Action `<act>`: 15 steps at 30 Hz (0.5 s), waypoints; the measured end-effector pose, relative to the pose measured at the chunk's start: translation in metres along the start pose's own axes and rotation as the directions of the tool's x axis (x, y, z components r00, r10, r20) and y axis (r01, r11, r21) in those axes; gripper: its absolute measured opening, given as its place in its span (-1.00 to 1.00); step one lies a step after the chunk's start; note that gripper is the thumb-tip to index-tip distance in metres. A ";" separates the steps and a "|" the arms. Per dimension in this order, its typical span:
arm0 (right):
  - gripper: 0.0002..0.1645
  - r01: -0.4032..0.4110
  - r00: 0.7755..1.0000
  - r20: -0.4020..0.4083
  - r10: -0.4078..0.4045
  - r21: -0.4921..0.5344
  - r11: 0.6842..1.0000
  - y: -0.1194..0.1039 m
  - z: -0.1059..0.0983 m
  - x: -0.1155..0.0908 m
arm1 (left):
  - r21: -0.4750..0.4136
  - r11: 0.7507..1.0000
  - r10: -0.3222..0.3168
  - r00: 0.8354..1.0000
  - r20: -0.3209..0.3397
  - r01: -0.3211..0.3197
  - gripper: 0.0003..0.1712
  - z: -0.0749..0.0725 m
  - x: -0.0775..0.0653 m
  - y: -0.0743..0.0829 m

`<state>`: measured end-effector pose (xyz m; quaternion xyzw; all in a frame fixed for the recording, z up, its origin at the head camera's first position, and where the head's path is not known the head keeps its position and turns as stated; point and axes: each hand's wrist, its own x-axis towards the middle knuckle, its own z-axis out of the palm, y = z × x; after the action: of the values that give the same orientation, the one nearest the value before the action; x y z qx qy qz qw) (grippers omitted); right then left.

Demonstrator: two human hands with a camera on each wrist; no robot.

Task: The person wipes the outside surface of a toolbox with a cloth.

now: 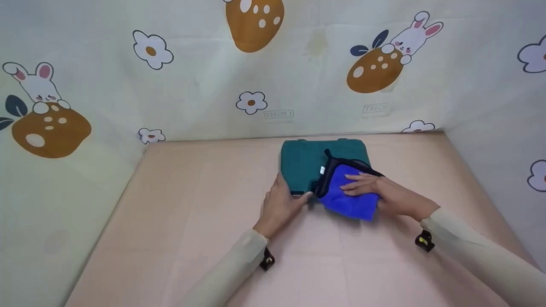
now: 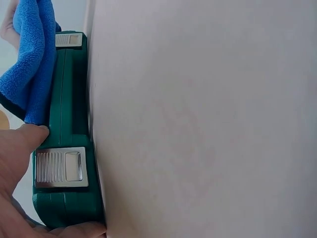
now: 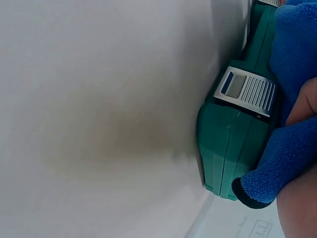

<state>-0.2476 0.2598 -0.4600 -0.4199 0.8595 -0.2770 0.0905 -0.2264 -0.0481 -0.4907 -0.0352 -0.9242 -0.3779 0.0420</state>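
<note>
A dark green hard case (image 1: 302, 162) lies flat on the table, its front side bearing silver ribbed latches (image 2: 61, 167). My left hand (image 1: 279, 209) grips the case's front left corner, thumb at the front edge and fingers along the left side. Over the case's right part lies a blue fleecy cloth (image 1: 349, 200) with a black border. My right hand (image 1: 390, 194) holds this cloth against the case, fingers spread across it. In the right wrist view a fold of the cloth hangs over the case's end. Both latches look fastened down.
The table (image 1: 213, 204) has a pale pinkish cover. Behind it and at both sides hang light sheets (image 1: 196, 98) printed with rabbits, flowers and brown fruit. A black wrist camera (image 1: 267, 259) is strapped at the left wrist, another (image 1: 425, 241) at the right.
</note>
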 end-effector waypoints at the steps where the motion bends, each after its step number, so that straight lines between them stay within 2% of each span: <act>1: -0.46 -0.004 1.000 -0.006 0.004 0.014 1.000 0.001 0.000 -0.001 | -0.002 1.000 -0.003 1.000 0.005 0.003 0.18 0.000 0.000 0.000; 15: -0.50 -0.006 0.998 -0.057 0.014 0.134 0.991 0.004 -0.003 -0.005 | 0.008 1.000 -0.004 1.000 0.013 0.004 0.19 0.000 -0.002 -0.002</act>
<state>-0.2486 0.2664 -0.4602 -0.4002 0.8434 -0.3457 0.0949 -0.2245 -0.0499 -0.4927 -0.0358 -0.9260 -0.3743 0.0353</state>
